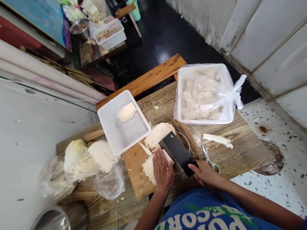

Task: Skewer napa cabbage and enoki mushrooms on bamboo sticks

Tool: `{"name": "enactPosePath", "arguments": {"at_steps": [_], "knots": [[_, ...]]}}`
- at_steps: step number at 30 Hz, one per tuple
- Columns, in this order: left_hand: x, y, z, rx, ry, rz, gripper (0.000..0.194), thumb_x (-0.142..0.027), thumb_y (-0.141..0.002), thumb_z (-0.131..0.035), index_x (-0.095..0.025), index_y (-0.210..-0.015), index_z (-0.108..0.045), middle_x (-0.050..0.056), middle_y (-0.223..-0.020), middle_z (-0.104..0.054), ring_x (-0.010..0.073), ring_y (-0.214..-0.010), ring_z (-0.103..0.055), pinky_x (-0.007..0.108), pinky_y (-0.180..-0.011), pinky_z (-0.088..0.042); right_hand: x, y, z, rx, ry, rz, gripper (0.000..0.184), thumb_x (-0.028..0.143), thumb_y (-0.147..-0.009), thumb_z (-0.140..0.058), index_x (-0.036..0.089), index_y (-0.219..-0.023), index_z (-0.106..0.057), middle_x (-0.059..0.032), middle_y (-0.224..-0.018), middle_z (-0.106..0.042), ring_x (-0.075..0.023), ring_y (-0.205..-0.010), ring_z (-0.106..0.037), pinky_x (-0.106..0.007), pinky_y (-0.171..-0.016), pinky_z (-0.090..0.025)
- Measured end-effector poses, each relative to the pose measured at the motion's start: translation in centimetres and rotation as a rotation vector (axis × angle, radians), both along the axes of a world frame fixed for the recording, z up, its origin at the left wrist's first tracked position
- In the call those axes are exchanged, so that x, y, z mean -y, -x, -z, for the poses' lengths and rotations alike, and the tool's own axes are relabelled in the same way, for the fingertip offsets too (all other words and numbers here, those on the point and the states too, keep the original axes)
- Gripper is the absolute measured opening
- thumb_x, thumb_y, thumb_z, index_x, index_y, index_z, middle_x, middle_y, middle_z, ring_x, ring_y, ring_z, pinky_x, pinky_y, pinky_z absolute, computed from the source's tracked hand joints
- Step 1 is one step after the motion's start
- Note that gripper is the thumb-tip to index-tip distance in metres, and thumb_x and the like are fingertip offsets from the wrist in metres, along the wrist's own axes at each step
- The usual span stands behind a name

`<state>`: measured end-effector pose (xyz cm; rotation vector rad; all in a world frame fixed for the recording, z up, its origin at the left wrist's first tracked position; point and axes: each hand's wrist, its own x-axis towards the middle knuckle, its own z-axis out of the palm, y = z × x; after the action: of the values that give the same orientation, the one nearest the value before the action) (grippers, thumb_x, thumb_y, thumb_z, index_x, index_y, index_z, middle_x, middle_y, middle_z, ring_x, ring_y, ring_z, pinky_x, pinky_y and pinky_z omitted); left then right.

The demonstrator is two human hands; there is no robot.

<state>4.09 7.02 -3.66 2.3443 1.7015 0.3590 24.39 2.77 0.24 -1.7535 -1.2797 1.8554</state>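
My left hand (163, 169) lies flat, fingers stretched out, on a bunch of enoki mushrooms (148, 168) on a wooden cutting board (134, 176). In my right hand (204, 173) is the handle of a dark, broad-bladed cleaver (178, 152). Its blade is beside the bunch, close to my left fingers; whether the edge touches the mushrooms cannot be made out. Another pile of enoki mushrooms (159, 134) lies just beyond, on the board's far part. A white tub (109, 127) at the board's far left holds one small enoki bunch (127, 112).
Scissors (211, 161), wooden skewers (191, 140) and a small white bundle (218, 140) lie to the right. A bagged white tub (205, 93) stands behind them. At left are a cabbage (75, 154), more enoki (103, 156), a plastic bag (111, 182) and a metal pot (56, 229).
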Motion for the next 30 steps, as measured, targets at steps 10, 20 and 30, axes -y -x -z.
{"name": "enactPosePath", "arguments": {"at_steps": [10,20,30], "knots": [[0.1,0.2,0.4,0.054,-0.019,-0.003,0.063,-0.025,-0.094,-0.036,-0.01,-0.149,-0.011,0.018,-0.153,-0.022,0.0286,-0.143,-0.016,0.052,-0.114,-0.022,0.7,0.8,1.2,-0.106,0.051,0.036,0.04,0.049,-0.092,-0.034,0.021,-0.066,-0.044,0.0031,-0.037,-0.043,-0.0118,-0.032,-0.043,-0.022,-0.037,-0.033],[0.3,0.2,0.6,0.011,-0.022,-0.01,0.064,-0.027,-0.094,-0.036,-0.008,-0.148,-0.008,0.019,-0.153,-0.021,0.0281,-0.143,-0.013,0.051,-0.115,-0.021,0.8,1.6,2.2,-0.17,0.079,-0.014,0.048,0.051,-0.091,-0.033,0.021,-0.054,-0.04,0.0029,-0.037,-0.042,-0.0094,-0.031,-0.04,-0.02,-0.034,-0.031],[1.6,0.5,-0.8,0.128,0.024,-0.043,0.065,-0.024,-0.095,-0.03,-0.013,-0.149,0.005,0.017,-0.157,-0.004,0.0284,-0.144,-0.004,0.053,-0.116,-0.016,-0.1,3.2,-2.7,0.086,-0.125,-0.137,0.027,0.028,-0.092,-0.038,0.011,-0.093,-0.059,-0.0129,-0.078,-0.067,-0.021,-0.073,-0.065,-0.029,-0.068,-0.048]]}}
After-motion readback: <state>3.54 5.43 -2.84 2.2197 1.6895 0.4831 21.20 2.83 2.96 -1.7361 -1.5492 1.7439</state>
